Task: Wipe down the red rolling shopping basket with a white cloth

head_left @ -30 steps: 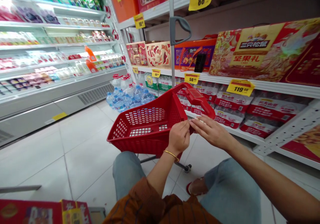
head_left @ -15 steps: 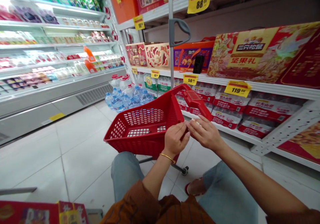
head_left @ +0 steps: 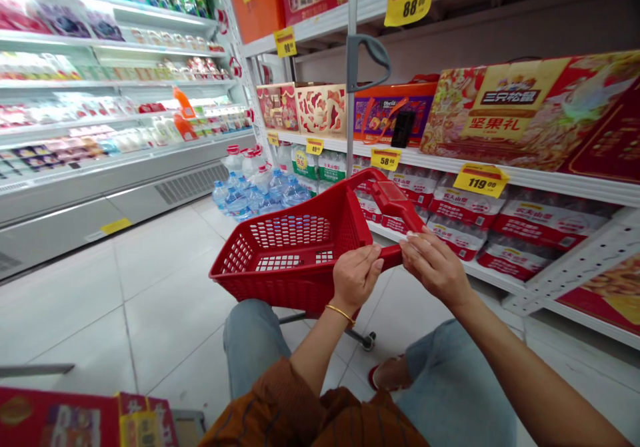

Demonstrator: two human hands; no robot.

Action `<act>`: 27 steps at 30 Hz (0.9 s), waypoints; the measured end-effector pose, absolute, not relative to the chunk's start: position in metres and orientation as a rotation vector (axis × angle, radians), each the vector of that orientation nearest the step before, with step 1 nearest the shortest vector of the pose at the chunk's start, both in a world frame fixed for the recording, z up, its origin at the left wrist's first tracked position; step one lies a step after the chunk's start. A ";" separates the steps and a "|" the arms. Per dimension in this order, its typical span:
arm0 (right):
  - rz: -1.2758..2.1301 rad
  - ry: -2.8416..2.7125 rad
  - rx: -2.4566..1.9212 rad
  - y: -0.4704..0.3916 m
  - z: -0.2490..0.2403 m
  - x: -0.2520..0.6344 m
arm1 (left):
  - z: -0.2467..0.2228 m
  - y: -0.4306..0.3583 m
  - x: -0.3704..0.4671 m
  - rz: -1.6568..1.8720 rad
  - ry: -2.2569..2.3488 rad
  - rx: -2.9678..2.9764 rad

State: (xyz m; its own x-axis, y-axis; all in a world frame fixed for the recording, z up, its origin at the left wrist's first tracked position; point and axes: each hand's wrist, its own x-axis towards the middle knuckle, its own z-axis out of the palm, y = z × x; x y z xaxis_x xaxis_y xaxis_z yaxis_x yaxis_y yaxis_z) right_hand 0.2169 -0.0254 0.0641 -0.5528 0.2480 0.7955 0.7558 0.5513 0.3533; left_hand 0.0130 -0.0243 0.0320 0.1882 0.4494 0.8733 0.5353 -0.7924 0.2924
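Note:
A red plastic shopping cart (head_left: 280,287) with perforated sides stands in front of my knees, its raised handle part towards the shelf. My left hand (head_left: 357,274), with a gold bangle at the wrist, has its fingers closed at the near edge of the cart, by the base of the handle. A short way to its right, my right hand (head_left: 433,260) is closed at the corner of the red handle (head_left: 395,197), with something small and white at its fingertips. What exactly the fingers pinch is too small to tell.
Shelving with gift boxes (head_left: 500,110), yellow price tags and packed bottles (head_left: 455,214) runs along the right. Large water bottles (head_left: 260,194) stand on the floor beyond the cart. A refrigerated display (head_left: 125,187) fills the left. Red boxes (head_left: 60,417) lie at the lower left.
My right hand has moved right along the cart's red edge, away from my left hand, so a gap now shows between them. The view has shifted slightly.

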 end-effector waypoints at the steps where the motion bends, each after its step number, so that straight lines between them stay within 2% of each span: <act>1: -0.920 -2.054 -0.816 -0.026 0.066 0.218 | 0.032 -0.024 0.013 -1.700 -0.982 -2.356; 7: -0.843 -1.881 -0.910 -0.036 0.067 0.211 | 0.030 -0.025 0.017 -1.741 -1.023 -2.334; 14: -0.870 -2.105 -0.748 -0.040 0.051 0.179 | 0.029 -0.027 0.015 -1.782 -0.982 -2.321; 19: -0.959 -2.046 -0.725 -0.037 0.051 0.187 | 0.028 -0.027 0.014 -1.764 -0.979 -2.239; 27: -0.902 -2.015 -0.727 -0.035 0.056 0.197 | 0.031 -0.027 0.014 -1.749 -0.973 -2.219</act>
